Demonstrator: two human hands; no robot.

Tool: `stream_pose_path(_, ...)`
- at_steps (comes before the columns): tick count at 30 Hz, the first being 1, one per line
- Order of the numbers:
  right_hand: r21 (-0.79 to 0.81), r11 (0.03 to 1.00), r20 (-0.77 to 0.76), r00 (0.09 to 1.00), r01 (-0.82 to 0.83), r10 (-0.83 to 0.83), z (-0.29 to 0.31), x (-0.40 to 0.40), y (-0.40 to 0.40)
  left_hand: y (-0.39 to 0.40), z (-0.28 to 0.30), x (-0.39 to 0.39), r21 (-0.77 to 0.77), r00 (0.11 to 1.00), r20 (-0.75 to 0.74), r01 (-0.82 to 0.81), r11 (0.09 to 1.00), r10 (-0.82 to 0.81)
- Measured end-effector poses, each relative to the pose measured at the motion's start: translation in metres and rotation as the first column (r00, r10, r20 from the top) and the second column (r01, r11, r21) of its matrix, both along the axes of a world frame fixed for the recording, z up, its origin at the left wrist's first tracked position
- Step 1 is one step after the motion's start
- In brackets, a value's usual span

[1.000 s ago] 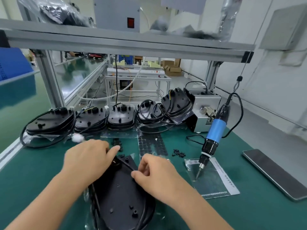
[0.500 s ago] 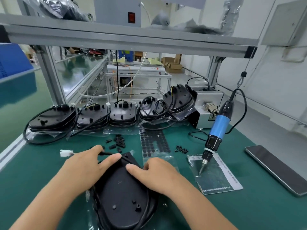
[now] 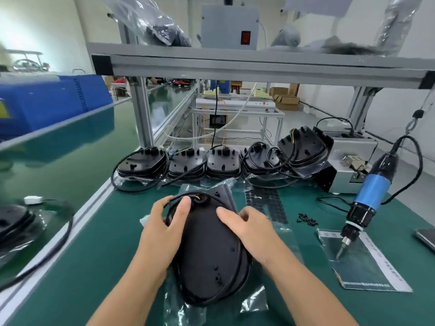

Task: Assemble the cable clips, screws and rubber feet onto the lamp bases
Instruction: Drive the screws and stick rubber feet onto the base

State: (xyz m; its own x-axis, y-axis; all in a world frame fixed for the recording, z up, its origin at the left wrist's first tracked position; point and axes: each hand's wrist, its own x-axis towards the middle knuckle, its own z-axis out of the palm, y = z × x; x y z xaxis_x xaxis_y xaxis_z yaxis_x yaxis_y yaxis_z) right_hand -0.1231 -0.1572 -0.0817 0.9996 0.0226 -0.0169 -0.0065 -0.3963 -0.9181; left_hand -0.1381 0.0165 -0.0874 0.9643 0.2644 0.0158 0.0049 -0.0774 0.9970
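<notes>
Both hands have lifted the black oval plastic lamp base (image 3: 211,250) off the near green counter (image 3: 98,243); left hand (image 3: 162,234) grips its cable end, right hand (image 3: 249,231) rests flat, likely repositioning it for assembly.

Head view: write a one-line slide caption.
Both hands, left and right, steady a black lamp base on the green bench.

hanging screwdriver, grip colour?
Blue, on the screwdriver hanging at the bench's right; the ends above and below the grip are black. Head view, the only one.
</notes>
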Motion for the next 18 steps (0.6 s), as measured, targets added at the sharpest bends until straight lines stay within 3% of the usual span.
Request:
stream_pose_path(2,0.070,0.997,0.010,1.000,-0.006,0.005,0.001,0.005,0.015,0.016,0.005,-0.006,-0.206,0.995,-0.001,0.098,0.974,-0.101)
stream_pose_path(7,0.273,0.962,-0.068,0.997,-0.013,0.033,0.002,0.026,0.067,0.063,0.011,-0.016,-0.297,0.983,0.023,0.178,0.938,-0.180)
stream_pose_path(11,0.422,0.897,-0.205,0.950,-0.132,0.236,0.000,0.032,0.114,0.093,0.008,-0.023,-0.287,1.000,0.017,-0.002,0.958,0.007)
stream_pose_path(14,0.501,0.817,-0.207,0.877,-0.286,0.434,0.000,0.032,0.144,0.122,0.014,-0.025,-0.233,0.981,0.061,-0.163,0.959,0.182)
stream_pose_path(18,0.544,0.784,-0.136,0.890,-0.299,0.434,0.000,0.042,0.173,0.161,0.027,-0.028,-0.231,0.959,0.108,-0.234,0.945,0.263)
